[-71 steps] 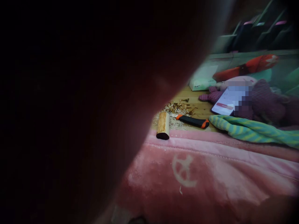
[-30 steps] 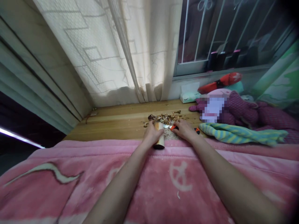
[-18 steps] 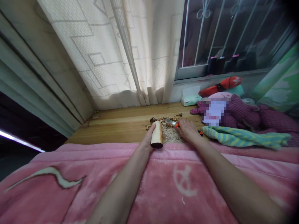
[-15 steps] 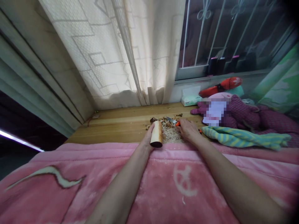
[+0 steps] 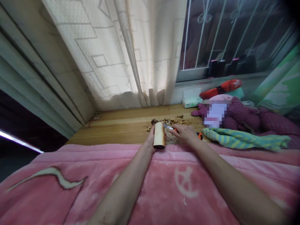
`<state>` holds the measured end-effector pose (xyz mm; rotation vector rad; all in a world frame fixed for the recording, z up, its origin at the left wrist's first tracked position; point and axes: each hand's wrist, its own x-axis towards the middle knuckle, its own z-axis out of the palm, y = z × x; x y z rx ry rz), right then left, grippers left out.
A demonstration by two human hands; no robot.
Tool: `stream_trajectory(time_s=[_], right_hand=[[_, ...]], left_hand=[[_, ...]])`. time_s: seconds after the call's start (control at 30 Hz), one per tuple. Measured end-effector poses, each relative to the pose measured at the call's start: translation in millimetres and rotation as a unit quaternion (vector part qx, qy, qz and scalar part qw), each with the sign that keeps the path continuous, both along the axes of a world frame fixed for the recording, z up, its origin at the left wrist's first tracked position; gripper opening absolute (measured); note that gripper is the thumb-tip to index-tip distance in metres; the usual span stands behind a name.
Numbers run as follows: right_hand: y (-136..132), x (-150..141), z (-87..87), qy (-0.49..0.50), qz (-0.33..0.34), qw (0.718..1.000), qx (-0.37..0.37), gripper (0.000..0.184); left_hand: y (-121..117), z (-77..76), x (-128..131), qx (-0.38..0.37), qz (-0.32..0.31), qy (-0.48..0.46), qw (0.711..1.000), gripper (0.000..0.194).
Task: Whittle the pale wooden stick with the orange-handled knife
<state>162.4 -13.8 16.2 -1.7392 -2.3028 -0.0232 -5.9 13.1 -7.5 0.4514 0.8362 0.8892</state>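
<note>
A pink fleece blanket [image 5: 70, 190] lay against a honey-coloured plank ledge [image 5: 112, 132] strewn with pale curled wood shavings [image 5: 170, 121]. A short cylindrical pale wooden billet [image 5: 159, 135] stood out from the blanket edge, its long axis pointing away from the person, clenched in the left hand [image 5: 150, 138] (the nearer of the 2). The right hand [image 5: 185, 133] gripped an orange-and-black knife [image 5: 199, 135], its steel blade [image 5: 168, 126] reaching left, just beside the billet's far end.

Soft daylight glows through the curtain [image 5: 150, 53]. The wide lens bends the edges and darkens the corners.
</note>
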Motion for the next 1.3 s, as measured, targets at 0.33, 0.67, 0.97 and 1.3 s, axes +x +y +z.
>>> stream_trajectory(time_s=[0.33, 0.67, 0.97, 1.3], right_hand=[[-13, -12, 4.5, -0.015, 0.089, 0.996, -0.018, 0.045], [-18, -21, -3.0, -0.018, 0.118, 0.993, -0.018, 0.048], [-14, -20, -5.0, -0.002, 0.119, 0.993, -0.011, 0.055], [1, -5, -7.4, -0.014, 0.036, 0.999, -0.016, 0.057]], left_hand=[[-1, 2.3, -3, 0.007, 0.038, -0.022, 0.999, 0.042], [-4, 1.1, -3, -0.026, -0.058, -0.021, 0.998, 0.049], [-2, 1.1, 0, -0.010, -0.042, 0.016, 0.999, 0.053], [-3, 0.1, 0, 0.006, -0.042, 0.084, 0.996, 0.045]])
